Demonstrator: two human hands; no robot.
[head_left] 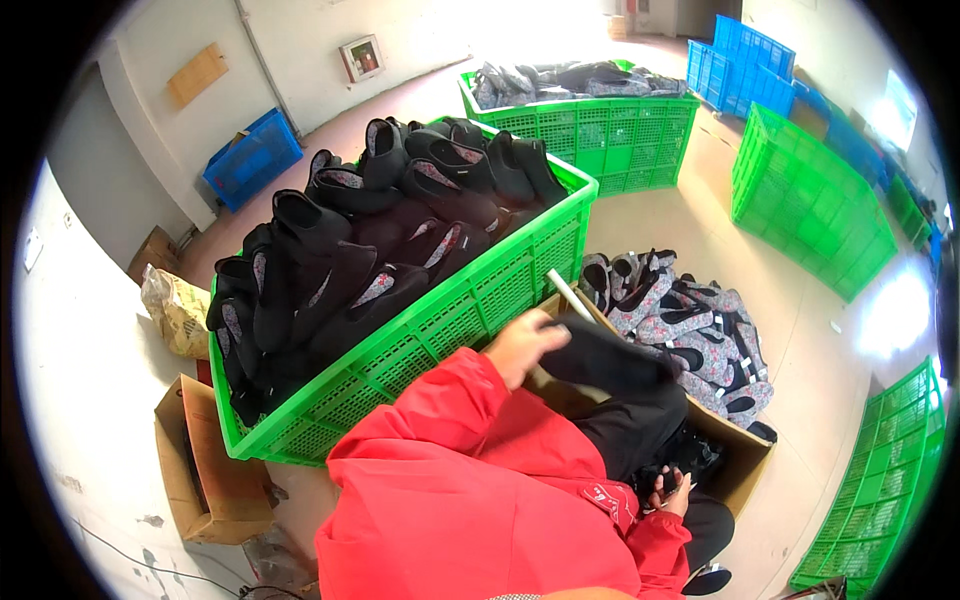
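My left hand [525, 347] is raised beside the near green crate, fingers stretched out and slightly blurred, with nothing visible in them. Just right of its fingertips is a blurred black shape [610, 360]; I cannot tell whether it is cloth or a shoe. Low on the right, my right hand [676, 492] is closed around something small and dark, too unclear to name. Beneath and around my legs sits an open cardboard box [752, 455] with black items [705, 455] inside. Black slip-on shoes [325, 255] with patterned linings fill the green crate [420, 350].
Grey patterned shoes [690, 325] lie heaped on the floor beyond the box. Another full green crate [610, 140] stands behind, with more green crates [810, 200] at right. Blue crates [740, 65] are stacked at the back. A cardboard carton [215, 480] sits at left.
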